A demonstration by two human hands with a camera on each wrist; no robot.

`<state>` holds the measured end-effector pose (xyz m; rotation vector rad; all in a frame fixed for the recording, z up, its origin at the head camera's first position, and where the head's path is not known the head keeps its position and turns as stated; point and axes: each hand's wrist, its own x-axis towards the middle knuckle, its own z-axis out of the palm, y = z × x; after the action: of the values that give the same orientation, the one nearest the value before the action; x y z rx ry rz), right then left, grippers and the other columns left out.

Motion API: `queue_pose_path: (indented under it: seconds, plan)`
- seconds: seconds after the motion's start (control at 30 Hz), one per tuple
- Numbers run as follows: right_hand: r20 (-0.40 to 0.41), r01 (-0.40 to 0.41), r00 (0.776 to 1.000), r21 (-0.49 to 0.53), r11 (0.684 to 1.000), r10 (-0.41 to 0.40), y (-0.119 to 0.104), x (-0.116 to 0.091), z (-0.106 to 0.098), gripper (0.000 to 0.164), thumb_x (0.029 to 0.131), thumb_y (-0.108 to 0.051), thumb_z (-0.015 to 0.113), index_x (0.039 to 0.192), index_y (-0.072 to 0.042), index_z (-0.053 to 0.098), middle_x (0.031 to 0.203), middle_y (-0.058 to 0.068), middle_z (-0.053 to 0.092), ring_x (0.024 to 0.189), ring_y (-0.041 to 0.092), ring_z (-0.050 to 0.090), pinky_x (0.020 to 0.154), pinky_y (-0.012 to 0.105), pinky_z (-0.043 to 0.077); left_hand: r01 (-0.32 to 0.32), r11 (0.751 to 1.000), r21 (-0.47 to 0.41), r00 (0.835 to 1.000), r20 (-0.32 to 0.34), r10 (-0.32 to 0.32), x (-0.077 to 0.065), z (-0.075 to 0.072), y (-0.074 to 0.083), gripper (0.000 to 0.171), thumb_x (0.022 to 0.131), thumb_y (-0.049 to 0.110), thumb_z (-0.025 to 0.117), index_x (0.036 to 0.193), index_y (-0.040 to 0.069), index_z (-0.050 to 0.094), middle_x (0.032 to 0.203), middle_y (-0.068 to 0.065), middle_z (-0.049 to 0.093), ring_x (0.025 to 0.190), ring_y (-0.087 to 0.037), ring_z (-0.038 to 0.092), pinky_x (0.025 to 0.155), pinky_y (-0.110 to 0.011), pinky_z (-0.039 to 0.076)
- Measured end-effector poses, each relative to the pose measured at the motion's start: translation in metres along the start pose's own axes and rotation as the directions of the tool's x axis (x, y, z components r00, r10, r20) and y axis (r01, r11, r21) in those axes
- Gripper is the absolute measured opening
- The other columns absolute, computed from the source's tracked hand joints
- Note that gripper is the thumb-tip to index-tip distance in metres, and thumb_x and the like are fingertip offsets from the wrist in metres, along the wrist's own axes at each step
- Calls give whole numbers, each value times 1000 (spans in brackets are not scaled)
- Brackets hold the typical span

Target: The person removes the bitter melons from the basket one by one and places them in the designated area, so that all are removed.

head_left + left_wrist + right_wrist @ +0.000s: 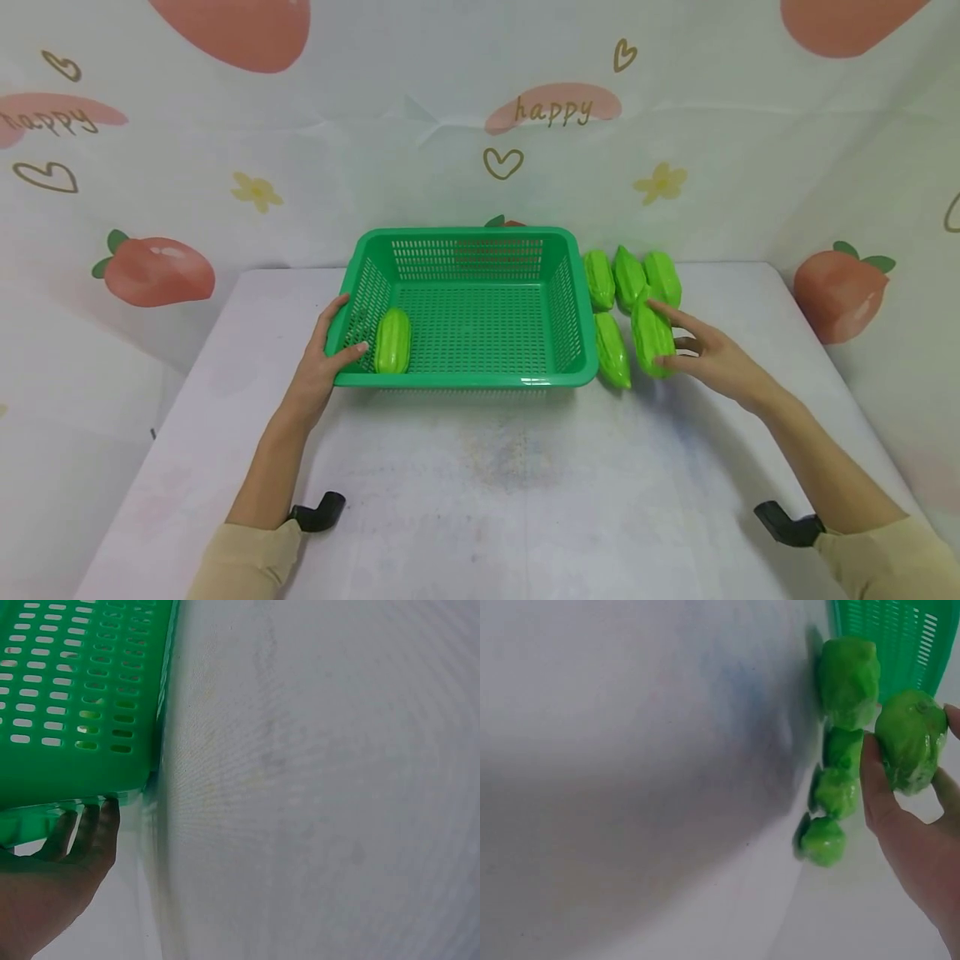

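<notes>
A green plastic basket (480, 379) with slotted walls stands at the middle of the table. My left hand (318, 358) grips its left rim, thumb over the inside and fingers outside; in the left wrist view, the fingers (101, 829) press up under the rim. Inside, at the near left corner, lies one ridged bright-green bitter melon (393, 342). To the right of the basket, my right hand (705, 354) holds another bitter melon (652, 342) between thumb and fingers. The right wrist view shows this held melon (911, 741) raised off the table, beside the others.
Several more bitter melons (613, 350) lie grouped on the white table (480, 492) against the basket's right side. A patterned white backdrop (420, 183) rises behind the table. Black wrist mounts (322, 512) stick out inward from both forearms.
</notes>
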<state>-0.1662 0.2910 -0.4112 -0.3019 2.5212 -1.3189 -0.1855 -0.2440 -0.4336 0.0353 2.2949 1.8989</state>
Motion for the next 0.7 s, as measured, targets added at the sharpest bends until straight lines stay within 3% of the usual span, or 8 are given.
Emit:
queue_pose_path:
  seconds: [0.43, 0.7]
  plan:
    - [12, -26, 1000, 1, 1000, 26, 18, 2, 7, 82, 94, -23, 69, 160, -27, 21, 162, 19, 19, 131, 53, 39, 98, 67, 37, 8, 1000, -15, 1000, -6, -8, -2, 0, -1, 77, 99, 19, 59, 158, 39, 14, 164, -4, 8, 146, -28, 15, 113, -53, 15]
    - [-3, -41, 999, -52, 998, 41, 27, 1, 12, 80, 94, -29, 69, 160, -27, 22, 159, 22, 27, 129, 48, 45, 97, 64, 39, -4, 1000, -20, 1000, -1, 4, 0, 0, -2, 78, 99, 20, 60, 159, 38, 14, 165, -2, 6, 147, -29, 12, 115, -54, 12]
